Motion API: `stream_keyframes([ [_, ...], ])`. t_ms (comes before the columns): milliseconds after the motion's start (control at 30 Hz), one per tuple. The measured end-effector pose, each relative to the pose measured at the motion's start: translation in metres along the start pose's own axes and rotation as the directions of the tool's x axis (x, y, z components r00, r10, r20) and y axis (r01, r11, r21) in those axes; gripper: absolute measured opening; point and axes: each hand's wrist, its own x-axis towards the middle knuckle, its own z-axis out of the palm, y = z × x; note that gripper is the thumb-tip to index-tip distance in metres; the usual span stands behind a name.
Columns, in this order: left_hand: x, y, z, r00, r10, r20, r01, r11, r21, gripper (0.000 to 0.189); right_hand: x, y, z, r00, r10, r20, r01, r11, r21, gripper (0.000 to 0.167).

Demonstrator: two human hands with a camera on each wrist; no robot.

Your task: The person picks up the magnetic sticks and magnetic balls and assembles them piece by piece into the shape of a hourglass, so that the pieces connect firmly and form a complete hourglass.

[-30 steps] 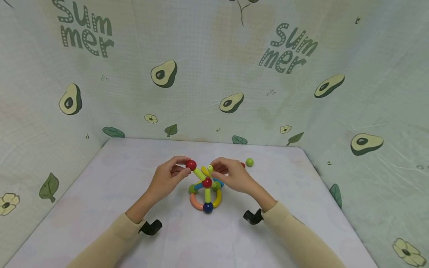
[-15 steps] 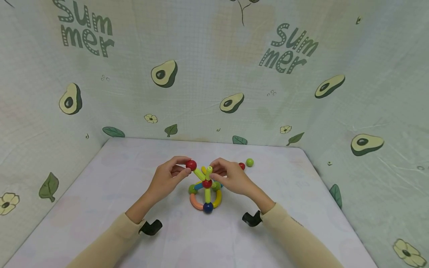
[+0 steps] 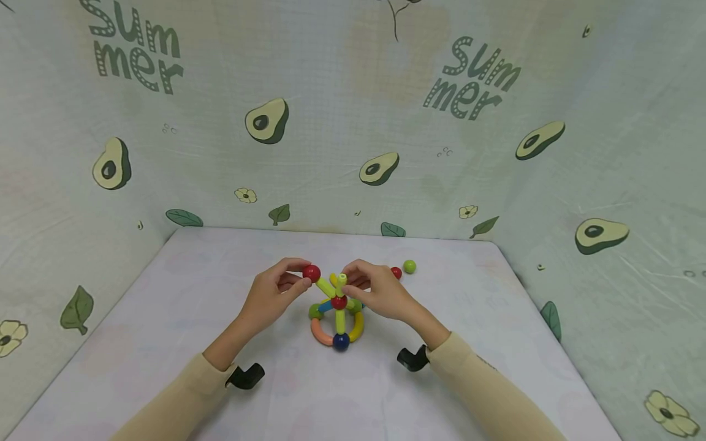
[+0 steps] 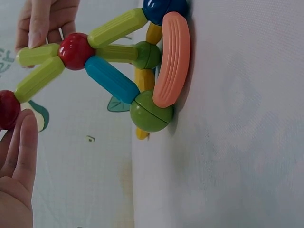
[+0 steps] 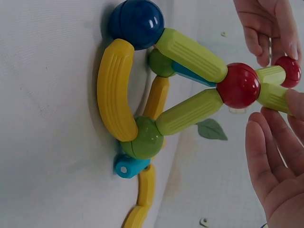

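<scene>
A ball-and-rod toy structure stands on the table, with a red ball (image 3: 339, 302) at its top joint. My left hand (image 3: 271, 295) pinches a second red ball (image 3: 311, 273) at the end of a slanted lime rod (image 4: 40, 78) that meets the joint. Between thumb and fingers, my right hand (image 3: 380, 293) holds another lime rod (image 5: 274, 97), its lower end touching the joint ball. Below, two lime legs and a blue rod (image 4: 111, 79) run down to a dark blue ball (image 3: 341, 341) and green balls (image 4: 151, 110). A salmon curved piece (image 4: 172, 61) and a yellow one (image 5: 114, 90) link these.
A loose red ball (image 3: 396, 273) and a green ball (image 3: 409, 266) lie behind my right hand. More yellow curved pieces (image 5: 146, 185) and a short blue piece (image 5: 131, 166) lie beyond the structure. Printed cloth walls (image 3: 331, 122) surround the table (image 3: 231, 245) at back and sides.
My right hand has brought its lime rod down and left onto the joint ball. My left hand has kept its grip on its red ball. The camera has shifted slightly.
</scene>
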Motion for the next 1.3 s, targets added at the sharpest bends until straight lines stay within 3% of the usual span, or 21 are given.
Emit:
stream_keyframes([
  [200, -0.001, -0.001, -0.001, 1.000, -0.007, -0.004, 0.007, 1.000, 0.003, 0.038, 0.001, 0.000, -0.003, 1.000, 0.000, 0.025, 0.000, 1.000, -0.008, 0.025],
  [367, -0.001, 0.000, -0.001, 1.000, -0.010, -0.005, 0.010, 1.000, 0.002, 0.038, -0.003, 0.008, -0.016, 0.998, 0.006, 0.063, -0.003, 0.999, -0.049, 0.033],
  [700, -0.003, -0.001, -0.002, 1.000, 0.000, -0.009, 0.001, 1.000, 0.012, 0.037, -0.012, 0.056, -0.050, 0.997, 0.076, 0.018, -0.070, 0.971, -0.230, 0.042],
  [933, -0.003, -0.003, -0.001, 1.000, 0.008, -0.005, -0.008, 1.000, 0.015, 0.037, -0.014, 0.090, -0.049, 0.993, 0.110, 0.054, -0.088, 0.946, -0.312, 0.042],
  [1300, -0.003, -0.004, -0.002, 1.000, 0.015, -0.008, -0.015, 1.000, 0.026, 0.038, -0.014, 0.109, -0.047, 0.980, 0.189, 0.063, -0.149, 0.904, -0.400, 0.035],
])
